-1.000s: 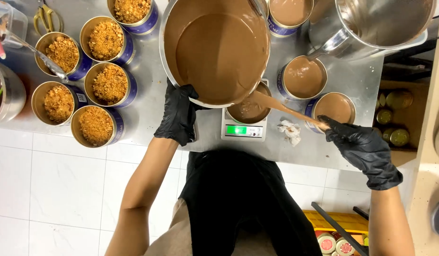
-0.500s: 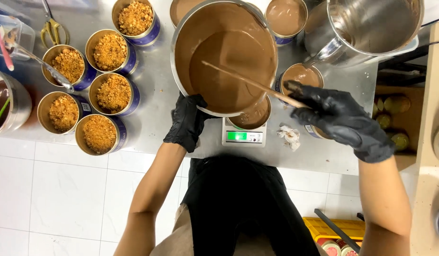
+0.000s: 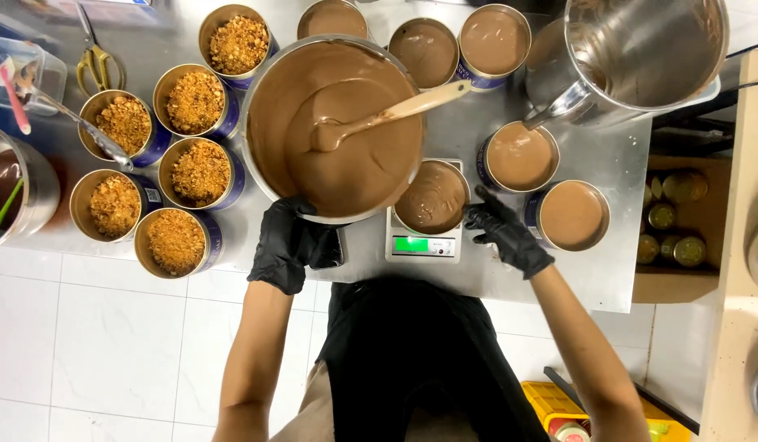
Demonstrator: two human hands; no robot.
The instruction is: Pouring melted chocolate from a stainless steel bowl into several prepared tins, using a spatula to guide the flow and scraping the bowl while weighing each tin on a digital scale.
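**Head view: cup on scale, bowl held above-left**

Head cam, looking down at steel counter (image 3: 477,270). Left hand (image 3: 287,245), black glove, fingers clenched on lower rim of big mixing bowl (image 3: 334,127) at frame centre; bowl holds brown batter w/ wooden spoon (image 3: 387,115) resting inside, handle pointing upper right. Right hand (image 3: 503,233), gloved, fingers spread and released, gripping nothing. Filled cup (image 3: 432,196) sits on digital scale (image 3: 420,244), just left of right fingertips; cannot tell if touching. Right hand is the nearer one. Crumb-base cups (image 3: 176,237) grouped at left; batter-filled cups (image 3: 571,214) at right and top. Large steel pot (image 3: 641,49) upper right.
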